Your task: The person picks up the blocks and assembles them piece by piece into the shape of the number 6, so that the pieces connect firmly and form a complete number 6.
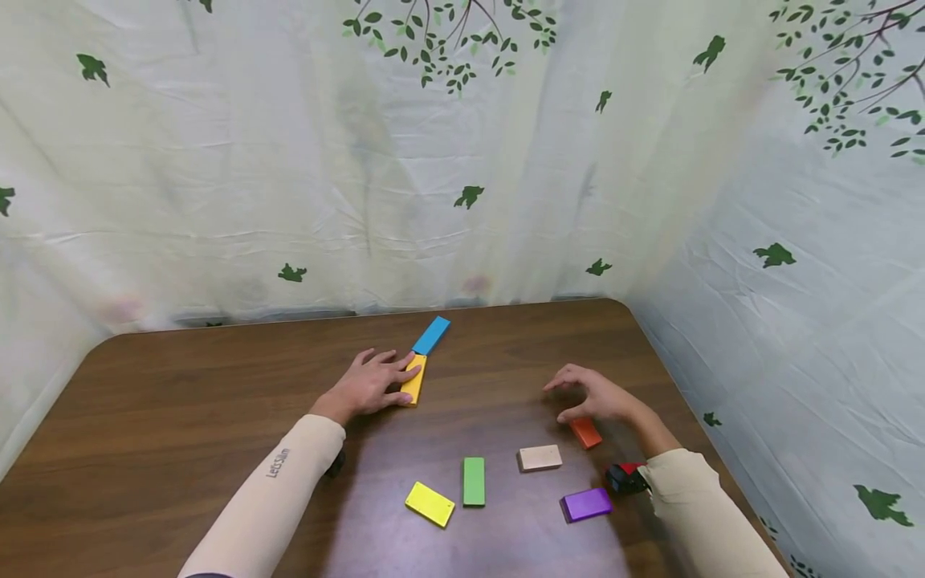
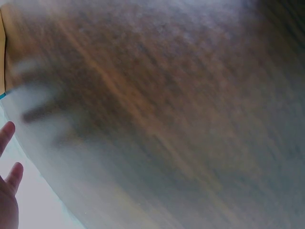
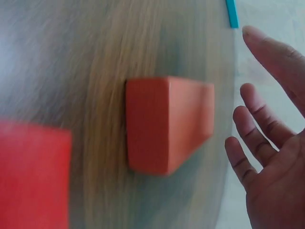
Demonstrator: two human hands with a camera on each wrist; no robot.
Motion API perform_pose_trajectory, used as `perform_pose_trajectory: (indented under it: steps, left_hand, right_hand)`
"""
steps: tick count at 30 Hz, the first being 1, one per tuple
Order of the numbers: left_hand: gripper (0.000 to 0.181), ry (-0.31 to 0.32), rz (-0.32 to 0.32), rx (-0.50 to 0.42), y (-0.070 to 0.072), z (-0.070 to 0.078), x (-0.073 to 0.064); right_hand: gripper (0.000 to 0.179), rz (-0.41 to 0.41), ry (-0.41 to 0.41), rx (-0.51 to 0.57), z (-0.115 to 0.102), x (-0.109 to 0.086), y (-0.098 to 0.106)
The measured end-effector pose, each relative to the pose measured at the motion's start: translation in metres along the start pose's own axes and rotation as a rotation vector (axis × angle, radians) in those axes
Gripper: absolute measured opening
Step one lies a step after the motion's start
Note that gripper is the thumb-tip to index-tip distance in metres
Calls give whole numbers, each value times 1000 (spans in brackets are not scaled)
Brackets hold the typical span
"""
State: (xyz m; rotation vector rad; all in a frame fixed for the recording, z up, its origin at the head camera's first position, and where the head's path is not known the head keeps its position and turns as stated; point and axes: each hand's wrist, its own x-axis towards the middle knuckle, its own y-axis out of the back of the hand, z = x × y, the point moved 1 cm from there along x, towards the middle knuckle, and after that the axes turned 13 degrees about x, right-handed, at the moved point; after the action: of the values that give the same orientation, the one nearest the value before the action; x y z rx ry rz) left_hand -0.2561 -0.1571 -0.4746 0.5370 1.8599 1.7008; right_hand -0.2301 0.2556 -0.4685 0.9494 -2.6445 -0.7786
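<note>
My left hand (image 1: 368, 384), fingers spread, touches the orange-yellow block (image 1: 415, 380) with its thumb and fingertips. That block lies flat, its far end meeting a blue block (image 1: 432, 335) set at a slight angle. On the right side of the table, my right hand (image 1: 596, 395) hovers over an orange-red block (image 1: 585, 433), its fingers loosely bent and apart from it. The right wrist view shows this block (image 3: 157, 126) on the wood, with the right fingers (image 3: 264, 114) beyond it. The left wrist view catches only two fingertips and a sliver of the orange-yellow block.
Nearer the front lie a yellow block (image 1: 429, 504), a green block (image 1: 474, 482), a beige block (image 1: 539, 458) and a purple block (image 1: 586, 505). Something red (image 3: 33, 176) sits by the right wrist, partly hidden. White leaf-patterned curtains hang behind and beside the brown table (image 1: 181, 417).
</note>
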Motion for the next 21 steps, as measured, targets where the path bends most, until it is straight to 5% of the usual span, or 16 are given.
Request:
perform_pose_trajectory:
  steps: [9,21]
  left_hand:
    - [59,-1,8,-11,-1,-1,0]
    - [60,3,4,-31,0,1,-1]
  right_hand:
    - [43,16,-132,22,7,-26,5]
    - [46,16,-184,7,17,-44,0]
